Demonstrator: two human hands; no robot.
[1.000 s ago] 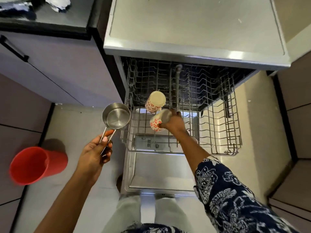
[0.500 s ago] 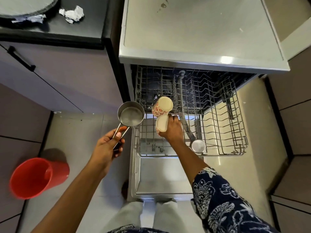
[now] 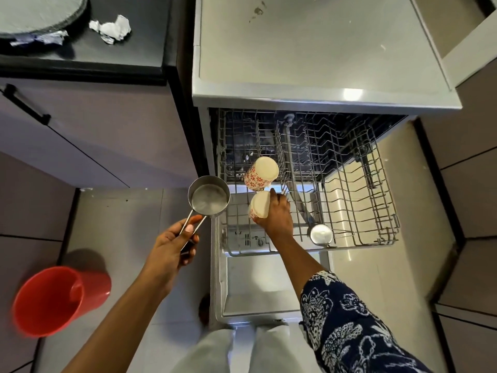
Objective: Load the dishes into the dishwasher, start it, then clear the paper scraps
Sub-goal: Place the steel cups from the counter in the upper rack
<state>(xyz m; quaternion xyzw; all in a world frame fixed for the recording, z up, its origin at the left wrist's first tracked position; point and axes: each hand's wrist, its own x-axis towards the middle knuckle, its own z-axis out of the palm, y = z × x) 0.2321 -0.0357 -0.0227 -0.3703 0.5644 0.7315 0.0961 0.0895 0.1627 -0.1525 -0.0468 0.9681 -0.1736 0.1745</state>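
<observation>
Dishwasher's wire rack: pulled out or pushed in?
Pulled out. The grey wire rack juts forward from under the dishwasher's top, over the lowered steel door.

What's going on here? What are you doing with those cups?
A person is loading the dishwasher. Their right hand holds a flowery cup in the pulled-out rack, beside another flowery cup already there. Their left hand holds a small steel saucepan by its handle, beside the rack. Paper scraps lie on the counter, not yet cleared.

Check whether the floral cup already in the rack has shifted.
No. The floral cup stays just left of the centre tube in the rack, as before.
</observation>
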